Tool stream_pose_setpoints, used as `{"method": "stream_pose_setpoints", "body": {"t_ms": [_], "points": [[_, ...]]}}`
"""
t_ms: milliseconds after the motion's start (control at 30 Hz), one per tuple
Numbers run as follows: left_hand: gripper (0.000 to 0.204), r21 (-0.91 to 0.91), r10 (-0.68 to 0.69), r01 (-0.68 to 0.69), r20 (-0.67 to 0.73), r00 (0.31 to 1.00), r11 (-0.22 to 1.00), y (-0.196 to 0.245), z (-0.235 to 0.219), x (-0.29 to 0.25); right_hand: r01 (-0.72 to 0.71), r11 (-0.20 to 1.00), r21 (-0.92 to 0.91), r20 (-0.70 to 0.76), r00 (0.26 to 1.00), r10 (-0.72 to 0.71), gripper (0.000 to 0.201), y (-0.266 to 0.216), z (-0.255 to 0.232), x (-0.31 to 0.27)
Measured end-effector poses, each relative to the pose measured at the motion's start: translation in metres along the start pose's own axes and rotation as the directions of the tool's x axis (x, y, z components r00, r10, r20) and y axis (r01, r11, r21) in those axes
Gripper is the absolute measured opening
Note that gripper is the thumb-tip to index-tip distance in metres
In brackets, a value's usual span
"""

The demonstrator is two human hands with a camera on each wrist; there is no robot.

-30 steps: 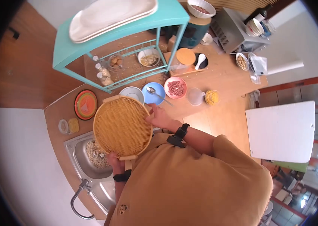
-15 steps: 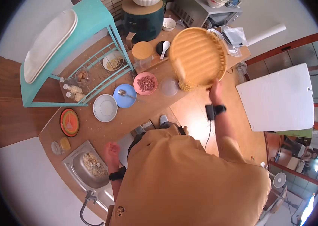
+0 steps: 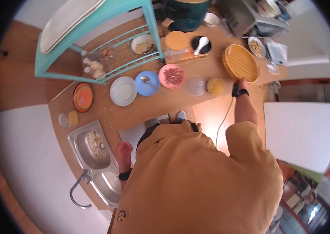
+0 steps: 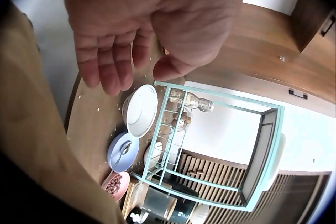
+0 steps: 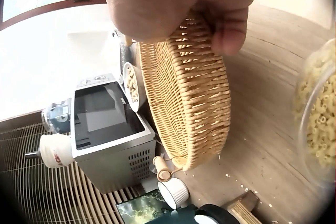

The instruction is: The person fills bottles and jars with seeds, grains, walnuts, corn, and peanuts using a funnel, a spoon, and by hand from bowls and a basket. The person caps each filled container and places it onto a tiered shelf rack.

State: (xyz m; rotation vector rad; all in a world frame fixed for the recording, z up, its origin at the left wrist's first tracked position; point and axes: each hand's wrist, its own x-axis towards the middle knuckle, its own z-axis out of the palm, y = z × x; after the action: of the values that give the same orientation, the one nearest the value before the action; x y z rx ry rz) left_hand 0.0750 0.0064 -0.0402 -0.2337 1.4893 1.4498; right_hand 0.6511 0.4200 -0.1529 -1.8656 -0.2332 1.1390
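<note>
My right hand (image 3: 243, 83) grips the near rim of a round woven wicker basket (image 3: 241, 64), low over the right part of the counter. In the right wrist view the basket (image 5: 202, 95) is tilted, its ribbed side close over the wood, the thumb outside the rim. A clear container of macaroni (image 5: 321, 121) stands beside it, and a bowl of nuts (image 3: 256, 47) lies just behind. Held in front of the body near the sink, my left hand (image 3: 124, 152) has nothing in it. Its fingers hang loosely bent in the left wrist view.
A white plate (image 3: 123, 91), a blue plate (image 3: 143, 88) with a spoon and a pink bowl (image 3: 165, 82) of reddish beans line the counter. Behind them stands a turquoise rack (image 3: 151, 25). The sink (image 3: 82, 146) holds pale scraps. A microwave (image 5: 107, 121) is at the back right.
The basket has gone from in front of the body, where both hands held it, to the right end of the counter in the right hand. The left hand has let go and stays near the sink.
</note>
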Motion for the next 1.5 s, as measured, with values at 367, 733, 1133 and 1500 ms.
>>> {"method": "stream_pose_setpoints", "body": {"t_ms": [367, 733, 1133, 1500], "points": [[0.017, -0.009, 0.026, -0.027, -0.081, 0.996, 1.0, 0.002, 0.011, -0.002, 0.487, 0.507, -0.711, 0.095, 0.781, -0.617, 0.069, 0.014, 0.022, -0.045], [0.019, 0.11, -0.001, 0.001, -0.003, 1.0, 0.994, 0.016, 0.034, 0.008, 0.582, 0.11, -0.805, 0.5, 0.767, -0.401, 0.044, 0.096, -0.002, -0.035], [0.014, 0.116, -0.001, -0.001, 0.023, 1.0, 0.993, 0.04, 0.008, 0.036, 0.211, 0.613, -0.762, 0.196, 0.976, -0.093, 0.048, 0.089, 0.022, -0.056], [0.06, 0.989, 0.929, -0.133, -0.005, 0.371, 0.058, 0.279, -0.15, 0.227, 0.022, 0.664, -0.747, -0.052, 0.995, -0.091, 0.06, 0.139, -0.049, -0.122]]}}
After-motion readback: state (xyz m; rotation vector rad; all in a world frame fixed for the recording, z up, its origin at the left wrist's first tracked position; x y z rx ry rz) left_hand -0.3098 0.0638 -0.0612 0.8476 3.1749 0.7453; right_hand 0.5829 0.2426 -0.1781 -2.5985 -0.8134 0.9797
